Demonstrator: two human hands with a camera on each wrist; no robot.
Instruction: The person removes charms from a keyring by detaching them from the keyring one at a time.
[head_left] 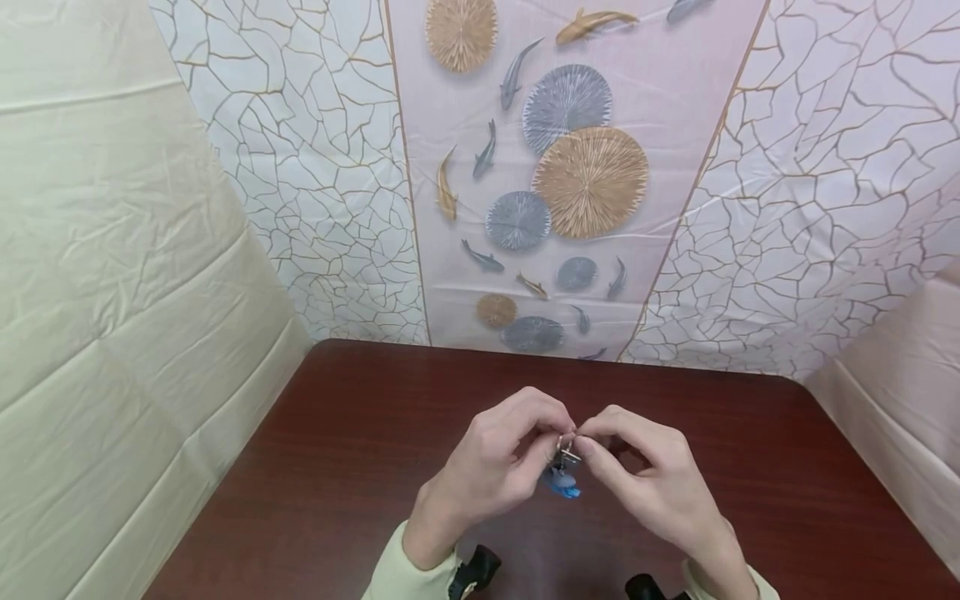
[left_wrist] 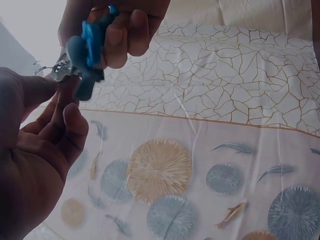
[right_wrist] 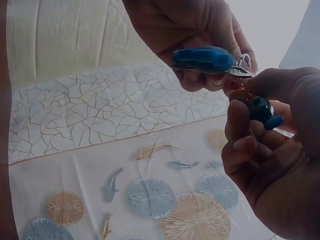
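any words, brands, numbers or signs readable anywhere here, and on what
No text can be read in any view.
Blue trinket: no legible marking; its metal fittings are too small to tell.
Patterned backdrop: fish and round shapes, no lettering visible.
Black wrist gear: nothing readable.

The charm [head_left: 562, 483] is bright blue and grey-blue, its clasp [left_wrist: 61, 71] silver. The worktop [head_left: 360, 408] is dark reddish brown. The cloth [head_left: 300, 125] is white with gold crackling; its pale pink panel [head_left: 465, 104] carries gold and grey-blue discs [head_left: 592, 183] and fish [head_left: 588, 25]. Sleeves [head_left: 405, 567] are pale yellow-green, wristbands [head_left: 480, 568] black, the left drape [head_left: 150, 250] cream.
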